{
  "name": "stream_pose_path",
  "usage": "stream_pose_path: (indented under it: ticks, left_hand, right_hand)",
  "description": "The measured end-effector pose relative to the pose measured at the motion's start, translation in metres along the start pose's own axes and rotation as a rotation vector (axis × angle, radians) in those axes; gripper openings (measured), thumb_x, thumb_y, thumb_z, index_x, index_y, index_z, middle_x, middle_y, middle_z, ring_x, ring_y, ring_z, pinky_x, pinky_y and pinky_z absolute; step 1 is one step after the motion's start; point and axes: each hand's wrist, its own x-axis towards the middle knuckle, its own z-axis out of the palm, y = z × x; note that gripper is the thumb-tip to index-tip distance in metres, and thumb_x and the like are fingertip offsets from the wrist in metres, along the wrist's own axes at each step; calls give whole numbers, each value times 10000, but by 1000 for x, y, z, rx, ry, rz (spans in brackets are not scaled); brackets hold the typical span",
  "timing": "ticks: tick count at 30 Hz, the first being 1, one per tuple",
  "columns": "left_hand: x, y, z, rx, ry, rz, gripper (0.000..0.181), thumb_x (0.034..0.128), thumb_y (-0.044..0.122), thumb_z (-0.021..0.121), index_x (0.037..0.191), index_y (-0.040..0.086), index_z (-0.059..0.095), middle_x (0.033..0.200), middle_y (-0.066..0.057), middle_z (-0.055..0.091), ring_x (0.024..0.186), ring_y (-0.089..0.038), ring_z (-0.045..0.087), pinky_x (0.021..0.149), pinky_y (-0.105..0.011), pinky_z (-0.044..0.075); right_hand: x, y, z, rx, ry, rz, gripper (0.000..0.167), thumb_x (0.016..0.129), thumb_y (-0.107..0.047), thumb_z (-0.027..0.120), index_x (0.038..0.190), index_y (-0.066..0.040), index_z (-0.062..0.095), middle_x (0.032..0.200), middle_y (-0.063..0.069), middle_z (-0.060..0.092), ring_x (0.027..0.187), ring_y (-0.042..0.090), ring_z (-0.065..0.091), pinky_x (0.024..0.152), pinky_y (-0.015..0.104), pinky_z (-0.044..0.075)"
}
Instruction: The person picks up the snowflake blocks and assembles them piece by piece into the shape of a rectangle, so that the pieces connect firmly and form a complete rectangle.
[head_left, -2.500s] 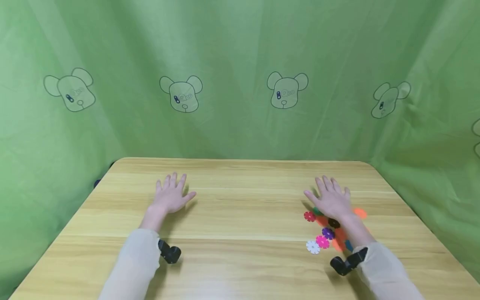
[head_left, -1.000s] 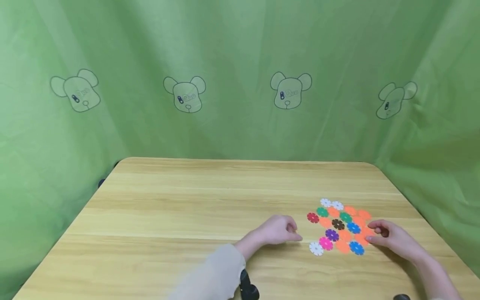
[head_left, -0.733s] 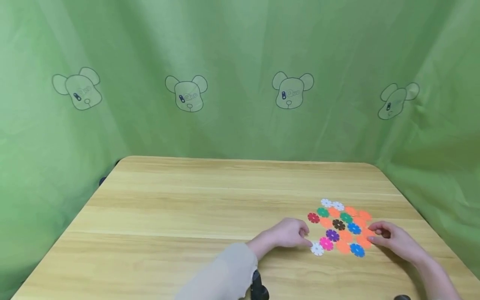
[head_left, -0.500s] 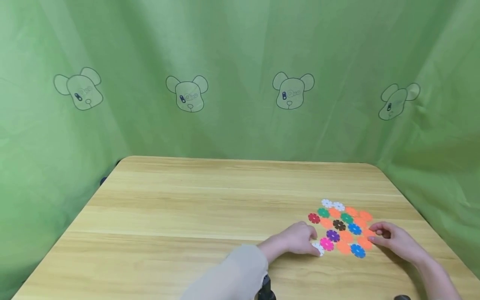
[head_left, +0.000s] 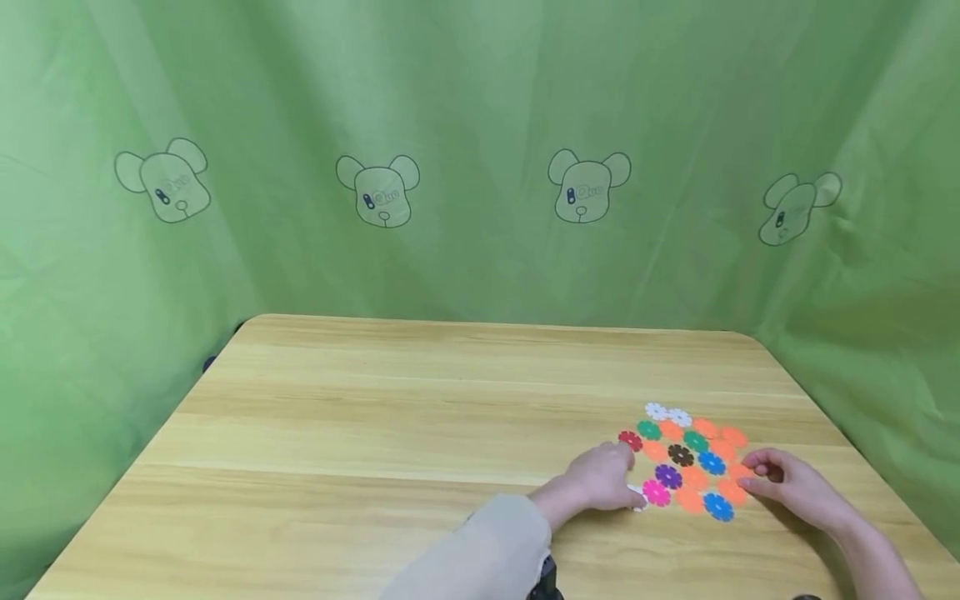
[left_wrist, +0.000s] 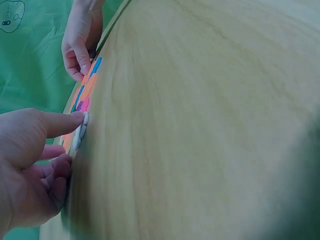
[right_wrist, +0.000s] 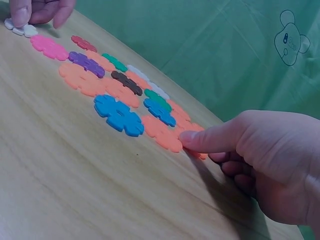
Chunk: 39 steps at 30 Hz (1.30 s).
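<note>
Flat, notched flower-shaped plastic discs lie in a cluster at the right of the table, among them brown (head_left: 681, 455), purple (head_left: 668, 477), pink (head_left: 657, 493) and blue (head_left: 718, 507) discs. At the cluster's left side is my left hand (head_left: 600, 479). Its thumb rests on a white disc (right_wrist: 31, 31), while the loosely bent index finger reaches beside the red disc (head_left: 632, 441). On the opposite side, my right hand (head_left: 798, 487) touches the edge of the orange discs (right_wrist: 162, 132) with its thumb. The other right fingers curve loosely, their tips partly hidden behind the thumb in the right wrist view.
The wood-grain table (head_left: 337, 467) has rounded far corners. A green curtain (head_left: 480, 250) printed with bear heads hangs behind it and along both sides. A black wrist camera (head_left: 546, 581) sits by the left sleeve, close to the tabletop.
Both hands were spread flat on the table, then came to either side of the discs. Most recently my left hand moved right onto the white disc, while the right hand stayed nearly still.
</note>
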Motion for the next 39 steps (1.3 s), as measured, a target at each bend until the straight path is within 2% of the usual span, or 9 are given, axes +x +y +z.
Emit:
stream_pose_path:
  ticks: [4, 11, 19, 23, 29, 33, 36, 39]
  left_hand:
    - [1, -1, 1, 2, -2, 13, 406, 788, 399, 713, 1146, 228, 625, 1037, 120, 583, 952, -14, 516, 781, -154, 415]
    - [2, -2, -2, -7, -19, 43, 296, 818, 329, 692, 1103, 257, 654, 1028, 157, 596, 977, 2, 506, 807, -155, 401]
    - [2, -8, -7, -5, -69, 111, 373, 778, 347, 737, 1111, 206, 649, 1035, 146, 600, 991, 3, 495, 851, -117, 364]
    - [3, -10, -8, 9, -88, 149, 307, 760, 282, 760, 1040, 202, 663, 992, 147, 599, 974, 6, 486, 855, -107, 347]
    - [3, -7, -9, -12, -96, 108, 224, 747, 250, 771, 901, 190, 619, 851, 124, 524, 834, -2, 461, 755, -110, 364]
    - [3, -7, -11, -40, -112, 99, 234, 744, 235, 776, 879, 189, 591, 808, 118, 506, 760, -11, 455, 682, -112, 362]
    - [3, -7, -12, -32, -115, 94, 206, 764, 217, 756, 922, 196, 626, 830, 125, 546, 777, -9, 485, 693, -122, 379]
    - [2, -8, -13, -26, -108, 90, 213, 793, 208, 724, 998, 204, 667, 918, 130, 603, 875, -12, 532, 761, -140, 405]
  right_hand:
    - [0, 2, 2, 13, -3, 2, 451, 876, -295, 638, 1091, 82, 515, 939, 83, 500, 778, 98, 423, 637, 230, 387]
    - [1, 4, 1, 14, -8, -2, 448, 884, -286, 630, 1102, 86, 509, 949, 85, 499, 784, 100, 427, 639, 231, 391]
    - [0, 3, 1, -4, 10, -19, 438, 881, -278, 635, 1089, 88, 518, 948, 76, 511, 768, 62, 426, 637, 221, 397]
    - [-1, 3, 1, 1, 19, -26, 412, 882, -247, 636, 1080, 91, 508, 942, 76, 509, 760, 59, 420, 631, 224, 390]
    - [-3, 6, 3, 26, 46, -45, 381, 859, -211, 663, 1068, 67, 506, 926, 68, 528, 754, 42, 447, 631, 222, 403]
    - [-4, 6, 2, 49, 60, -58, 367, 853, -176, 666, 1075, 64, 500, 890, 65, 536, 735, 53, 462, 618, 226, 412]
    - [-3, 4, 1, 42, 63, -57, 348, 867, -165, 651, 1084, 64, 503, 877, 61, 545, 725, 57, 465, 608, 226, 411]
    - [-1, 1, 0, 34, 62, -40, 332, 883, -155, 631, 1093, 70, 507, 876, 62, 556, 715, 60, 464, 589, 231, 409]
